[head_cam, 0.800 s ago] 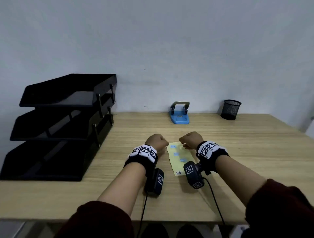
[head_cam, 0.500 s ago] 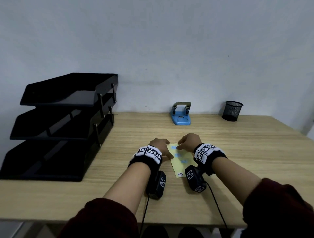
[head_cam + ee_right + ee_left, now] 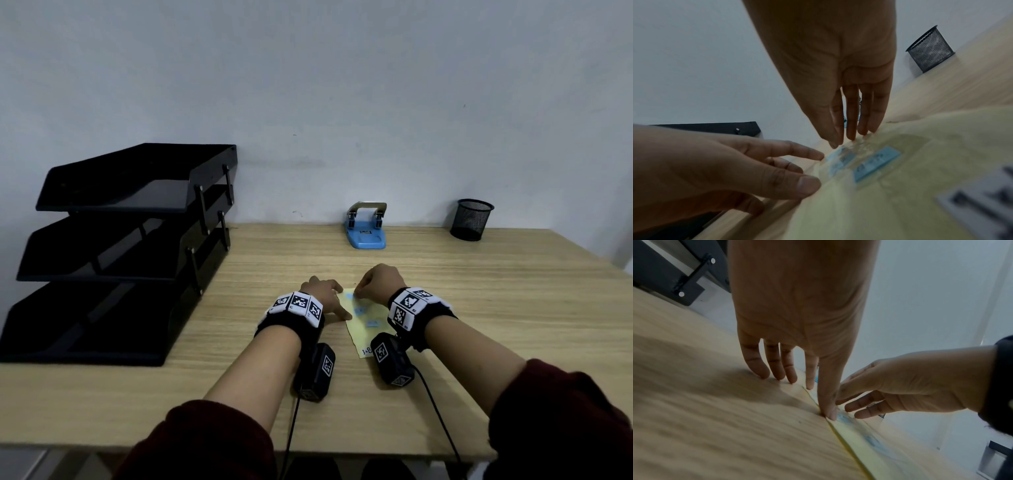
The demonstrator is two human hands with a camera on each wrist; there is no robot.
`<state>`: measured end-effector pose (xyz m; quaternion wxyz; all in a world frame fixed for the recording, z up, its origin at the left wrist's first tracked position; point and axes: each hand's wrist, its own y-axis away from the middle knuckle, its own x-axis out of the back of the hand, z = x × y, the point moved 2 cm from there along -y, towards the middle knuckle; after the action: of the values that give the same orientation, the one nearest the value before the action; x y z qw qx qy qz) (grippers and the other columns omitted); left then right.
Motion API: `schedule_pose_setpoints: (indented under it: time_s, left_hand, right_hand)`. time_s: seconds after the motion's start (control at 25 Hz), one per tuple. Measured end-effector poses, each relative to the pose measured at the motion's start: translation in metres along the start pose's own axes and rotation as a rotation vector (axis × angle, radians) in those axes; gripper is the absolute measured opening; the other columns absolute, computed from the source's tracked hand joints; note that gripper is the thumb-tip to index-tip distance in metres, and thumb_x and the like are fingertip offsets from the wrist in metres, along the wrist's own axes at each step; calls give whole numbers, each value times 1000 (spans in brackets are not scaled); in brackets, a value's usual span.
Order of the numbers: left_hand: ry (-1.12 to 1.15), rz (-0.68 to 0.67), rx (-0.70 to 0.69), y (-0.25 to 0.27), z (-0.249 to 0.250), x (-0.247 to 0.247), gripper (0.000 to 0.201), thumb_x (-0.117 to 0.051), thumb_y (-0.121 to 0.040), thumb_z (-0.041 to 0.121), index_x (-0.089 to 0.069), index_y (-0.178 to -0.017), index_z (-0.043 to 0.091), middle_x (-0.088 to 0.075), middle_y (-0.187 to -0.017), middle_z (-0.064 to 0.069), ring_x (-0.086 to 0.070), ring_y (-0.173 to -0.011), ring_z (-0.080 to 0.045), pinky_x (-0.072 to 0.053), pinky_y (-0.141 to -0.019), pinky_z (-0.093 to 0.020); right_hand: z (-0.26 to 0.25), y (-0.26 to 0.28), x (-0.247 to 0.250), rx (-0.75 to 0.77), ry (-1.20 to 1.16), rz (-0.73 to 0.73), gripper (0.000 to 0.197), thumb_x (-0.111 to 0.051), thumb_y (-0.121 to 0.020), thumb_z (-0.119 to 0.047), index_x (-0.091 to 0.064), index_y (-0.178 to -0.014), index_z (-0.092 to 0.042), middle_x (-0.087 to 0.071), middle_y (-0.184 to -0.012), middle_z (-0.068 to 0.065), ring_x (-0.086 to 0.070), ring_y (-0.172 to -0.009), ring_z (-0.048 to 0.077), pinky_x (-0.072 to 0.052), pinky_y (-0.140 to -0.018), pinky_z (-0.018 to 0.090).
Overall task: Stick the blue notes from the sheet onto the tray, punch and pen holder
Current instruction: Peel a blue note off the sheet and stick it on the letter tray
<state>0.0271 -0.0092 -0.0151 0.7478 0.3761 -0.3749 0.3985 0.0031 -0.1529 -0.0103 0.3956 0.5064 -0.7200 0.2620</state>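
A yellow sheet (image 3: 359,337) lies flat on the wooden table in front of me, with three small blue notes (image 3: 359,311) stuck on it. My left hand (image 3: 339,303) presses the sheet's left edge with straight fingers; its thumb (image 3: 828,410) pins the edge down. My right hand (image 3: 356,291) reaches down with straight fingers, and its fingertips (image 3: 851,136) touch the sheet at the farthest blue note (image 3: 840,158). Another blue note (image 3: 876,163) lies just beside it, flat. The black three-tier tray (image 3: 113,205) stands at the left, the blue punch (image 3: 366,229) at the back middle, and the mesh pen holder (image 3: 471,219) at the back right.
A white printed label (image 3: 366,350) marks the sheet's near corner. The table ends against a pale wall (image 3: 342,102) behind the punch and pen holder. Bare tabletop (image 3: 496,308) stretches to the right of my hands.
Both hands were fists hovering over the sheet. They have come down and opened: the left now presses the sheet's edge and the right fingertips touch the far note.
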Motion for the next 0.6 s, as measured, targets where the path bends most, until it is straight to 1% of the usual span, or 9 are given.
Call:
schedule_pose_setpoints:
  time_s: [0.16,0.28,0.36,0.44,0.52,0.6]
  left_hand:
    - [16,12,-5,-2,-1,0,73,-79,-70,39,-49,-135,29,-39,-139,-12,-43,-129,-29,-41,-104,-36]
    - [13,13,-6,-1,-2,0,72,-79,-70,39,-49,-134,29,-40,-139,-13,-43,-130,-29,-41,-103,-36]
    - [17,8,-6,-2,-2,-1,72,-79,-70,39,-49,-135,29,-39,-139,-12,-43,-130,-29,-41,-103,-36]
    - [24,10,-6,-2,-2,0,72,-80,-69,39,-50,-134,29,-39,-139,-12,-43,-130,-29,-41,-103,-37]
    - [27,13,-6,-2,-2,0,73,-80,-68,38,-50,-134,29,-40,-139,-12,-44,-129,-29,-42,-103,-37]
    - [28,8,-8,-2,-3,-1,74,-80,-68,39,-49,-134,30,-40,-139,-12,-44,-129,-28,-42,-103,-37]
  right_hand:
    - [-1,-2,0,-14,11,30,22,-76,-73,-17,-77,-92,-5,-74,-100,10,-68,-96,23,-53,-75,27]
    - [-1,-5,0,-25,30,23,20,-77,-72,-15,-77,-90,-5,-75,-98,11,-69,-93,24,-55,-76,28]
    - [-2,-5,0,-22,50,22,17,-74,-74,-14,-77,-88,-5,-75,-96,11,-69,-91,24,-56,-75,29]
    - [-3,-4,1,-15,59,34,17,-69,-76,-14,-76,-89,-6,-75,-98,10,-69,-92,25,-55,-75,29]
    - [-5,-1,2,3,71,47,20,-66,-79,-19,-73,-94,-8,-73,-101,7,-66,-96,25,-50,-76,28]
    - [-7,1,2,18,68,43,19,-63,-81,-28,-67,-92,-12,-71,-102,6,-64,-95,24,-45,-77,28]
